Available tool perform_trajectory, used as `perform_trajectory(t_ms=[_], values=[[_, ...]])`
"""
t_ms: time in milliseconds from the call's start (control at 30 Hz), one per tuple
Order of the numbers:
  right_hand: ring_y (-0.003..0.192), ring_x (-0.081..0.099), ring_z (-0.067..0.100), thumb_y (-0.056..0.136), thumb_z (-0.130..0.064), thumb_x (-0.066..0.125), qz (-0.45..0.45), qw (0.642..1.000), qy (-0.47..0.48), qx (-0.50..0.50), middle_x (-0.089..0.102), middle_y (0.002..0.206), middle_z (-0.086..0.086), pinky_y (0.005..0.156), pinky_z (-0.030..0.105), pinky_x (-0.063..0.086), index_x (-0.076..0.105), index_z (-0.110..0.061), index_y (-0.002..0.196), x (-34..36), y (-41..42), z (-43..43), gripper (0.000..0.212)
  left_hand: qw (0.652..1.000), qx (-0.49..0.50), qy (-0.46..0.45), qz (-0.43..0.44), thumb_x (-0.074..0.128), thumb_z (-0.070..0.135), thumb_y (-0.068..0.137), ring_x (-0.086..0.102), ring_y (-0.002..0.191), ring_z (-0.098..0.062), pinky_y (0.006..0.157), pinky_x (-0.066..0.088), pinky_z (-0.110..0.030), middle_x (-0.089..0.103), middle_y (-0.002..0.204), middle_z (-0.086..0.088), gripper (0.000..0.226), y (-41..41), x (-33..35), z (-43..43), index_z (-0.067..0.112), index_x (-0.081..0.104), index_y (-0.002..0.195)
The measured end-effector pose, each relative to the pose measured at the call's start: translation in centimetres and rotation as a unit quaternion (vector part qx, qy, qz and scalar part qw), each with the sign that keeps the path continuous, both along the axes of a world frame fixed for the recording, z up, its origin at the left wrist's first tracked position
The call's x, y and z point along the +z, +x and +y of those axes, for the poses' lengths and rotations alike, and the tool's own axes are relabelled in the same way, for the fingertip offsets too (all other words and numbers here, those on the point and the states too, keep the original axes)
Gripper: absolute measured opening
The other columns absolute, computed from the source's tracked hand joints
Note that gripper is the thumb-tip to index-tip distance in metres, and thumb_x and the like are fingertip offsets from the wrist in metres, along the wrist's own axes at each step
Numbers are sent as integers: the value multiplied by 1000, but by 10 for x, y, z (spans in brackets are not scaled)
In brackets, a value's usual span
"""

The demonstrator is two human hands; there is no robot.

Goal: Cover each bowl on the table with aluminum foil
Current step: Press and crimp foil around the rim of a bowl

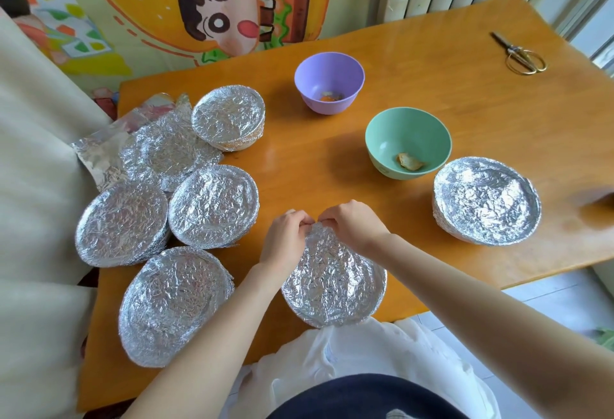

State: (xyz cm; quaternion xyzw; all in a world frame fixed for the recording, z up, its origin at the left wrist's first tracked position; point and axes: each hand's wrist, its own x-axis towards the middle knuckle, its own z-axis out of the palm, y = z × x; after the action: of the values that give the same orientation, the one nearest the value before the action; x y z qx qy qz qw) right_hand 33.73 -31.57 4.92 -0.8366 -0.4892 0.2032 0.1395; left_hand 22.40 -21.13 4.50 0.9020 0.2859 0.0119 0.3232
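Observation:
A foil-covered bowl (334, 280) sits at the near edge of the orange table (415, 139). My left hand (285, 236) and my right hand (352, 222) both pinch the crumpled foil at its far rim, fingertips almost touching. Two bowls stand uncovered: a purple bowl (329, 81) at the back and a green bowl (408, 141) to its right, each with a scrap of food inside. Several more foil-covered bowls stand around: one at the right (486, 201), others on the left (214, 207), (122, 222), (174, 302), (228, 116).
Loose crumpled foil sheets (159, 149) lie at the table's left edge, partly over a cream cushion. Gold scissors (521, 55) rest at the far right corner. A cartoon-printed cloth hangs behind the table, beside a radiator.

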Motion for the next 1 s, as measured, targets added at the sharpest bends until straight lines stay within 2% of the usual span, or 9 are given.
perform_trajectory(t_ms=[100,200,333,467,600,800,1000], values=[[92,63,30,97,-14,44,-19,1000,-9,4,71,103,5,75,34,47,68,-22,113,1,-3,1,30,1000,-4,17,6,51,4,94,58,93,-19,75,41,-21,61,105,-6,18,-1,0,-2,7,66,103],[95,63,29,98,-17,47,23,1000,7,-7,71,105,4,76,32,45,67,-18,114,1,1,-1,26,999,-8,28,16,48,2,95,56,97,-19,78,42,-22,59,110,-6,19,-2,-1,-2,6,62,107],[108,60,27,97,-19,51,70,996,29,-50,67,117,7,90,35,44,61,-12,123,1,12,-5,29,999,14,41,15,50,-2,92,55,98,-15,77,40,-16,55,114,-3,23,-5,1,1,7,58,112],[96,63,25,95,-13,53,80,994,41,-60,70,105,8,81,29,43,69,-8,110,2,15,-7,23,999,14,35,17,47,4,94,53,86,-10,75,45,-20,56,110,-1,22,-6,5,5,10,59,112],[94,64,25,93,-12,55,78,995,42,-47,72,101,8,80,31,44,70,-11,108,0,12,-3,21,1000,8,15,3,53,10,94,57,91,-14,81,50,-27,60,108,0,22,0,5,3,11,64,113],[92,63,30,94,-9,48,42,999,9,-8,72,99,9,79,36,46,71,-11,105,2,5,-3,25,1000,7,7,6,53,2,92,60,93,-22,81,49,-36,63,104,-7,21,1,1,-2,8,68,105],[86,62,30,95,-13,46,73,997,-24,26,71,94,10,76,39,48,70,-14,104,8,7,4,26,1000,5,20,7,53,0,92,61,91,-21,79,50,-34,66,102,-7,21,0,2,-3,8,69,102]])
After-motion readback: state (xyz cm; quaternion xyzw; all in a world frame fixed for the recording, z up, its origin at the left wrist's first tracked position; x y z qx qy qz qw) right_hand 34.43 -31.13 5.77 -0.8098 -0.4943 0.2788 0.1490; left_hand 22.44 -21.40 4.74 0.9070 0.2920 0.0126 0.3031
